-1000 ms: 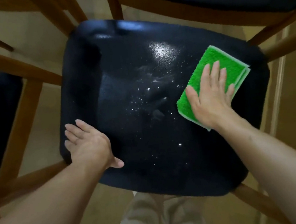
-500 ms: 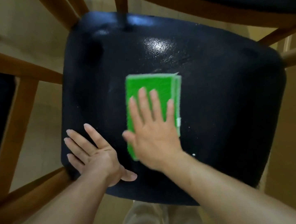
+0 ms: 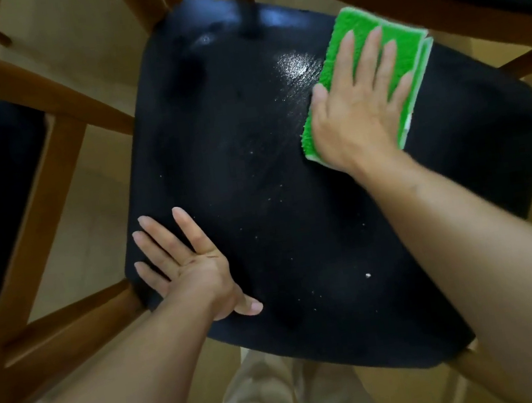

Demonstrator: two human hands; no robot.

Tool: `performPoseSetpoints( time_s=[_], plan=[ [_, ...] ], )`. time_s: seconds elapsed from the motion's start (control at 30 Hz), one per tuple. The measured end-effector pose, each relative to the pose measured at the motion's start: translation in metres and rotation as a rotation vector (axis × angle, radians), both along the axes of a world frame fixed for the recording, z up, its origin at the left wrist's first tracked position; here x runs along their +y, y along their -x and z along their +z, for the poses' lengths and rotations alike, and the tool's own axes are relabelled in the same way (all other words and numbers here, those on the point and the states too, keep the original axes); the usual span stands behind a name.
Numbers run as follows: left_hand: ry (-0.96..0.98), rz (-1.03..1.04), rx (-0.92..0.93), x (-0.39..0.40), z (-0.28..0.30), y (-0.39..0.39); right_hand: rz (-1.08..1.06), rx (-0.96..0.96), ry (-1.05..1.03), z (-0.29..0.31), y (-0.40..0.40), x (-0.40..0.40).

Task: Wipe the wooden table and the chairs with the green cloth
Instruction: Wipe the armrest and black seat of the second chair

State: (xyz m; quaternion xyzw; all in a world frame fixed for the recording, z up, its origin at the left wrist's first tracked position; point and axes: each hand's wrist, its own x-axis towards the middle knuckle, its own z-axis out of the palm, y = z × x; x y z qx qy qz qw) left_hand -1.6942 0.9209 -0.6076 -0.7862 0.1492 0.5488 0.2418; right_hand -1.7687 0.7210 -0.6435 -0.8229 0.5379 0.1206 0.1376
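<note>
Your right hand [image 3: 359, 114] presses the cloth [image 3: 370, 52] flat, fingers straight, on the seat's [image 3: 291, 198] far right corner (crumbs near centre). Your left hand [image 3: 187, 266] rests flat, fingers spread, at the seat's near left edge.

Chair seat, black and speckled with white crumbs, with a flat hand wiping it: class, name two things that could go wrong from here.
1. The green cloth sits at the far right edge of the chair seat; a longer stroke may push it off.
2. White specks near the left hand could be missed, or swept onto the floor.
</note>
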Motion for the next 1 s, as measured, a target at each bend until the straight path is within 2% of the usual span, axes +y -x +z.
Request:
performPoseSetpoints(
  time_s=[0.07,0.17,0.37,0.53,0.63,0.73,0.8,0.9,1.0],
  plan=[
    [0.006,0.002,0.003,0.000,-0.001,0.000,0.046,0.007,0.062,-0.004,-0.006,0.028],
    [-0.006,0.000,-0.008,0.000,-0.002,-0.001,0.259,-0.041,0.061,-0.005,0.005,0.079],
    [-0.028,-0.012,-0.065,0.005,-0.014,0.002,0.718,-0.084,-0.092,-0.001,0.077,0.188],
    [-0.063,-0.013,-0.006,0.001,-0.010,-0.001,0.862,-0.161,-0.070,-0.005,0.087,0.153],
    [-0.047,0.001,0.037,0.000,-0.009,-0.005,0.797,-0.149,0.020,-0.011,0.055,0.105],
    [-0.046,0.013,0.029,0.001,-0.009,-0.004,0.598,-0.107,0.103,-0.011,0.002,0.049],
    [-0.037,0.011,0.023,0.001,-0.010,-0.003,0.476,-0.080,0.084,-0.010,-0.026,0.022],
    [-0.024,0.012,0.035,0.002,-0.009,-0.004,0.348,-0.076,0.102,-0.010,-0.042,0.021],
    [-0.021,0.007,0.055,0.002,-0.007,-0.005,0.326,-0.066,0.111,-0.010,-0.028,0.063]
  ],
)
